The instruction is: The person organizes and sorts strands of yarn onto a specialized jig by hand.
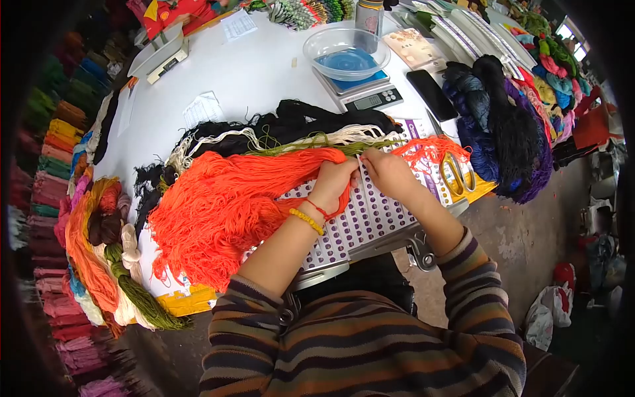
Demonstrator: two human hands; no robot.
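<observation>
A thick skein of bright orange yarn (218,198) lies spread over the left part of the work area. My left hand (336,182) is closed around its gathered end, and strands hang down past the wrist. Close beside it, my right hand (390,172) is pinched shut at the tip of the skein; what is between its fingers is too small to make out. Both hands are above a white sheet with rows of purple dots (357,221). Loose orange threads (430,151) and scissors with yellow handles (453,175) lie to the right of my right hand.
Black yarn (311,118) lies behind the skein. Further back, a clear bowl (347,56) sits on a digital scale (374,99), near a phone (431,94). Dark skeins (506,126) are heaped at right, coloured ones (99,245) at left. A second scale (162,56) stands far left.
</observation>
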